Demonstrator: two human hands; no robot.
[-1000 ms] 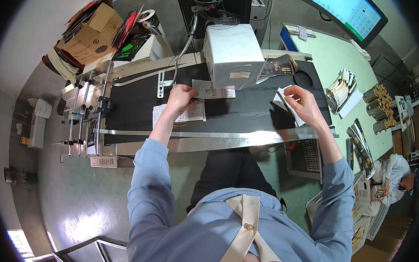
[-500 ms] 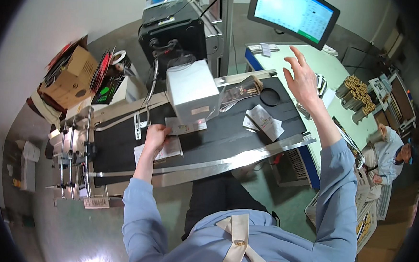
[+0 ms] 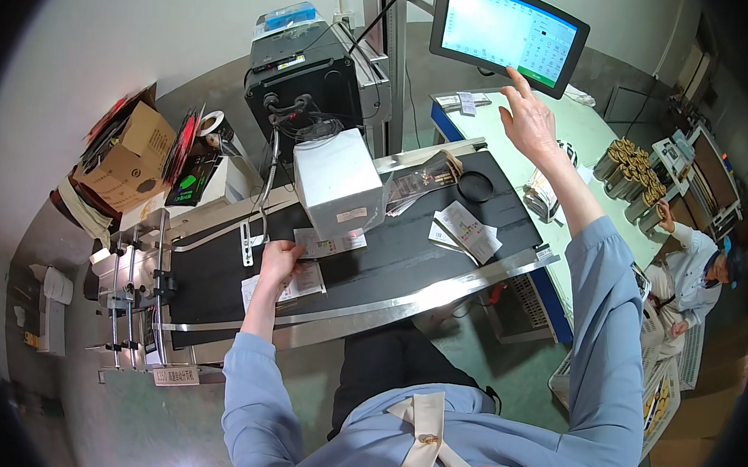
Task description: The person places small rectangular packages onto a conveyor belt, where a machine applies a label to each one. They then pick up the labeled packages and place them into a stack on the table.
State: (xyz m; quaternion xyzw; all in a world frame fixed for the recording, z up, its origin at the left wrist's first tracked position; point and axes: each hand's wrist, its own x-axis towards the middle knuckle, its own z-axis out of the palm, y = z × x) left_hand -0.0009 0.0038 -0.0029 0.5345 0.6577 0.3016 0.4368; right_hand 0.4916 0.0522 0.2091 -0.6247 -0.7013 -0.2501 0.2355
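My left hand rests over the black conveyor belt, fingers closed at the left edge of a flat white printed packet. That packet lies partly beneath a white box-shaped machine head. More printed packets lie under and beside the same hand. My right hand is raised, thumb apart and index finger stretched to the lower edge of a tablet-like screen. It holds nothing; whether the fingertip touches the glass, I cannot tell.
On the belt's right part lie loose packets, a clear bag and a black ring. A black machine stands behind. Gold-topped canisters stand on the pale table; a co-worker is at the far right.
My right hand has gone from below the screen to its lower edge, with the index finger now extended there. My left hand stays by the packet. The whole view has shifted slightly.
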